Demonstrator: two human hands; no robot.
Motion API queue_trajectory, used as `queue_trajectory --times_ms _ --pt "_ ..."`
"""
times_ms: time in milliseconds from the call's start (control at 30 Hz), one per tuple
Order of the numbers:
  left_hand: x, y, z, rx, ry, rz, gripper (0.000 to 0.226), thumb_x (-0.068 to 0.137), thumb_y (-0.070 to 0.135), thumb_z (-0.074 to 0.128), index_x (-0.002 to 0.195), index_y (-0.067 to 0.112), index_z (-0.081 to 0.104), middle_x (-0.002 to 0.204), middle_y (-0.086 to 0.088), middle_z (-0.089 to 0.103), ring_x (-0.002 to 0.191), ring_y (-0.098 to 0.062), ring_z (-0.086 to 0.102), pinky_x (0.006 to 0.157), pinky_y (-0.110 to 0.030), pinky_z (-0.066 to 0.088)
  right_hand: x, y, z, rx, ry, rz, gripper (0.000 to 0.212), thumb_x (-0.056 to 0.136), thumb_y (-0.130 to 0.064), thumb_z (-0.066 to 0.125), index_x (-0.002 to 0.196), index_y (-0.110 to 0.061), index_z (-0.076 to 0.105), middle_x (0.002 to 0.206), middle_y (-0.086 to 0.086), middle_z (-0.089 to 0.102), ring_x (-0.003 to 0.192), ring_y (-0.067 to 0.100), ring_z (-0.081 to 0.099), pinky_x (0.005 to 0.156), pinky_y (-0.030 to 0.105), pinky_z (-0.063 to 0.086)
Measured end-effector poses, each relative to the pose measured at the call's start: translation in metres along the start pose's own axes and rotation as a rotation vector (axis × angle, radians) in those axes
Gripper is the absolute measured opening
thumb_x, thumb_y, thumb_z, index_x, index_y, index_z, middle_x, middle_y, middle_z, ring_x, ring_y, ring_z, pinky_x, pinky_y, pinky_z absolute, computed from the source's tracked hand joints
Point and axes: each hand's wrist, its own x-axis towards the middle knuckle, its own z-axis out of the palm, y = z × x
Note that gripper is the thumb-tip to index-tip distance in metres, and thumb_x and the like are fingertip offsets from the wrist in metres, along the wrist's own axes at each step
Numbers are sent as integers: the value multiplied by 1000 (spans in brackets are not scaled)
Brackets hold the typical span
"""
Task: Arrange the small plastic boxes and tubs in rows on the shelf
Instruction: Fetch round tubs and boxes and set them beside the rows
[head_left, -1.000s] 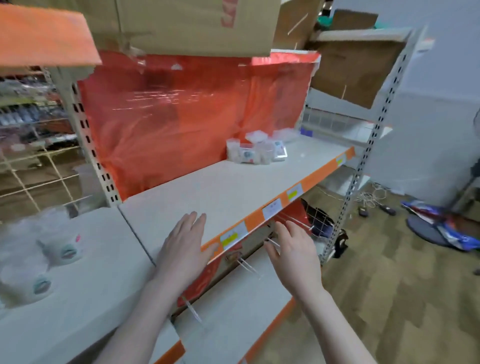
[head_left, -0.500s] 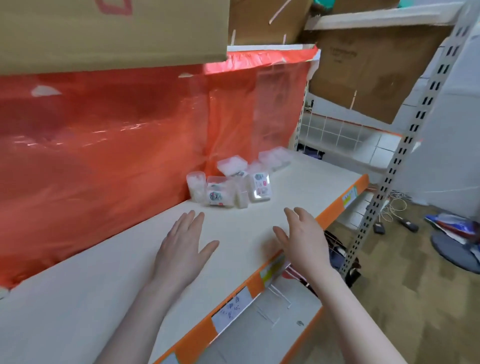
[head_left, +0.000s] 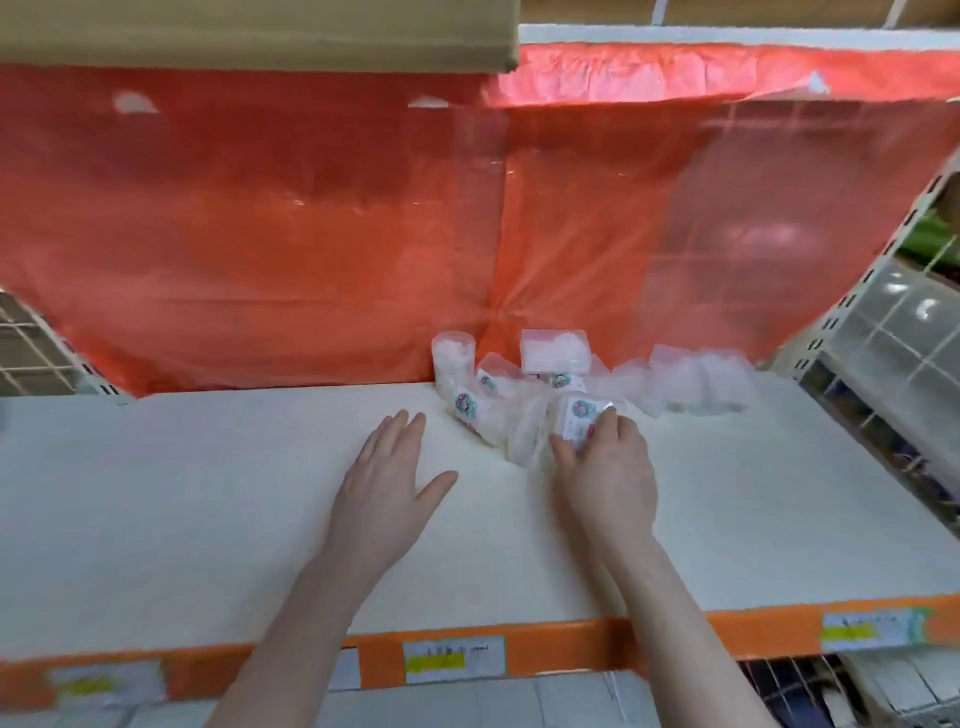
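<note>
The labelled box (head_left: 579, 418) sits at the front edge of a jumbled pile of small boxes and tubs (head_left: 524, 387), pushed up near the red plastic sheet (head_left: 311, 234) at the back of the shelf (head_left: 182, 509). It's gripped by the right hand (head_left: 605, 467), fingers curled over it, so that hand is clearly the nearer one. The left hand (head_left: 387, 478) is held flat with fingers straight, just left of the pile, not touching anything. Probably the box gets pulled forward toward the shelf front first.
</note>
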Motion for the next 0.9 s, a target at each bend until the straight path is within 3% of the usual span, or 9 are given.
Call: queue_trajectory --times_ms 267,500,800,900 --pt "-2 5 5 47 -7 -100 70 93 50 45 150 20 18 158 3 13 144 -10 7 113 -24 9 19 -3 9 -39 -64 -5 79 79 -48 65 135 -1 33 120 14 49 107 32 48 81 39 41" --pt "23 12 13 -28 -35 -81 70 93 48 47 150 17 20 157 1 18 143 -11 12 112 -23 12 30 3 7 -102 -109 -33 74 81 -29 61 141 -1 26 120 15 49 105 32 47 78 36 39" --pt "68 23 28 -115 -91 -47 71 88 48 56 148 22 27 155 -2 22 140 -18 21 108 -31 24 35 21 -6 -138 -141 -64 60 79 -26 60 130 -5 38 113 11 53 103 31 49 76 35 37" --pt "76 25 33 -165 -101 -43 66 88 45 58 145 24 34 146 -4 33 134 -22 31 103 -31 29 34 27 -9 -157 -150 -71 58 79 -26 59 129 -6 39 113 10 52 102 30 48 74 35 35"
